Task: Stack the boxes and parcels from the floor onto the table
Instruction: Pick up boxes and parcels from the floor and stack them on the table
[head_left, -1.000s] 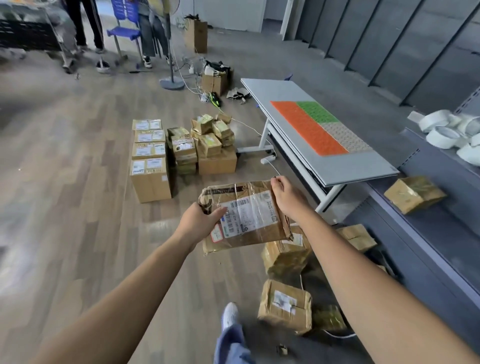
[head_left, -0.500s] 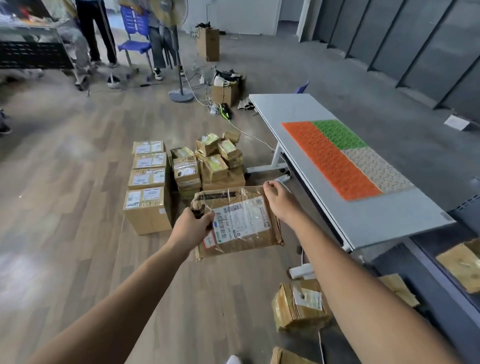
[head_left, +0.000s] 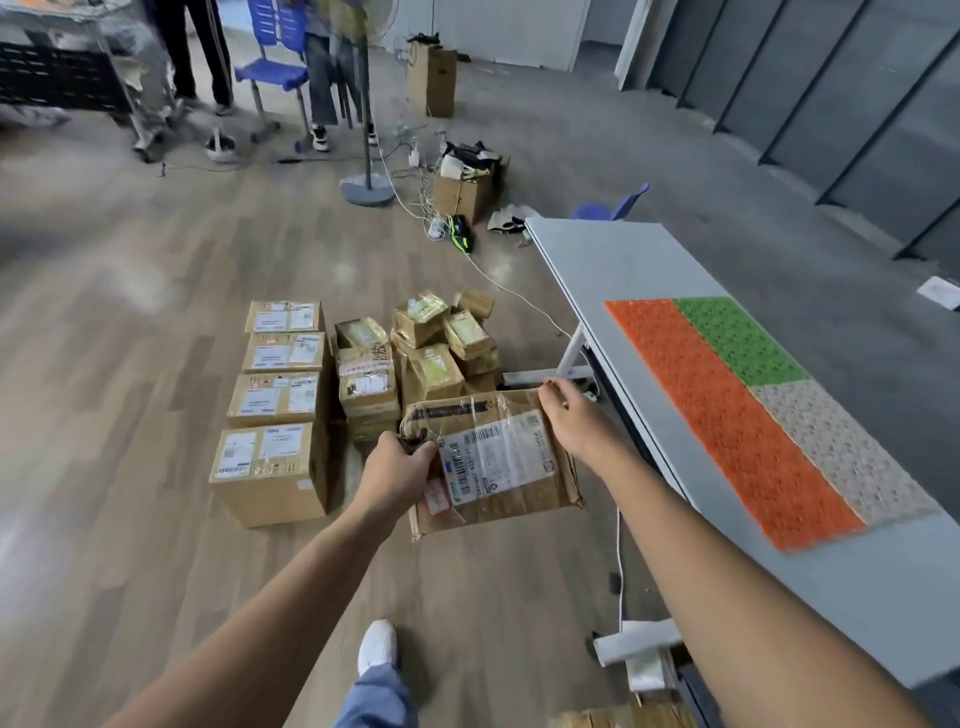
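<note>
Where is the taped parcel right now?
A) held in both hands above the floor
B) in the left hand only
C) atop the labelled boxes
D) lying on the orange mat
A: the left hand and right hand grip opposite edges of the parcel, beside the table.

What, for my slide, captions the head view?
Left hand and right hand hold a taped parcel beside the grey table.

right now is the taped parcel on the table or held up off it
Held up. Left hand and right hand grip its edges; the parcel is over the floor, beside the table.
</note>
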